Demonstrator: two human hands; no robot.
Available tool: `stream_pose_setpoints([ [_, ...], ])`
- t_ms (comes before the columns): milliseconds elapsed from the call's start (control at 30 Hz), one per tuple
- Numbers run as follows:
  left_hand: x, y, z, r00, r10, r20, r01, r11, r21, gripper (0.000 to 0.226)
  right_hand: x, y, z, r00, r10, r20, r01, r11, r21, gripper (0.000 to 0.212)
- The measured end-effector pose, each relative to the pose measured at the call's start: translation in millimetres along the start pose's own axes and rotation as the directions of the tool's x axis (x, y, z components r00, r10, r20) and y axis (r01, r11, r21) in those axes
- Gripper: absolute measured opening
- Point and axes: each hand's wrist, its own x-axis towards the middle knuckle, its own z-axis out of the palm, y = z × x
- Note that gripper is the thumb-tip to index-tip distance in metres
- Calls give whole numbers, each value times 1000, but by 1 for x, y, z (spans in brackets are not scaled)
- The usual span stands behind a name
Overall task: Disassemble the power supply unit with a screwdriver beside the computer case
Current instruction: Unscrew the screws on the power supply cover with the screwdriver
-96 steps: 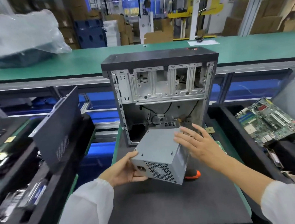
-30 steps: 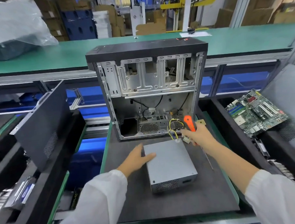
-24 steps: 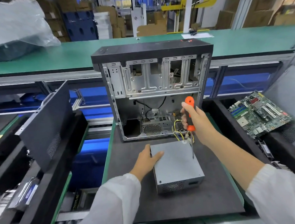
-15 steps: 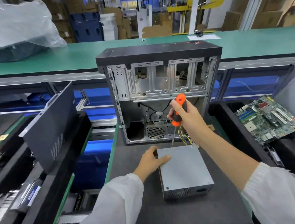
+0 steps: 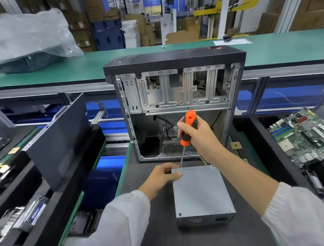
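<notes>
Dark worktop (image 5: 181, 239) mat on a factory line, green conveyor and cartons beyond; we list items near to far.

Power supply unit (image 5: 201, 193): grey metal box lying flat at near centre, vent face toward us, long axis running near to far.

Left hand (image 5: 163, 175): we see its grip holding the unit's far-left corner, thumb on the top plate.

Right hand (image 5: 197, 135): grip wrapped round the orange-and-black handle of the screwdriver (image 5: 187, 128). The shaft slants down and slightly left, its tip at the unit's far edge just right of the left thumb. We judge a screw there to be the target, though none is visible.

Computer case (image 5: 175, 103): upright and open, just beyond the unit.

Motherboard (image 5: 304, 135): far right, in a tray.
</notes>
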Motion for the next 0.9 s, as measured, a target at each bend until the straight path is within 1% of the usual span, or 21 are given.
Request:
stream_pose_setpoints([
  [167, -2, -1, -9, 996, -1, 88, 2, 1000, -11, 36, 0, 6, 3, 1000, -3, 18, 4, 999, -49, 4],
  [333, -5, -3, -11, 994, 26, 104, -20, 998, -61, 36, -3, 9, 8, 1000, 4, 4, -4, 999, -35, 5],
  [500, -9, -8, -8, 997, 56, 51, -48, 988, -148, 33, -5, 9, 15, 1000, -9, 6, 9, 999, -53, 5],
  [733, -7, -12, 0, 998, 48, -29, -54, 967, -247, 27, -4, 9, 14, 998, -58, 1, 58, 995, -77, 6],
  [900, -4, -11, -1, 999, 40, -29, -46, 964, -263, 24, -2, 10, 15, 998, -59, 1, 59, 998, -8, 6],
])
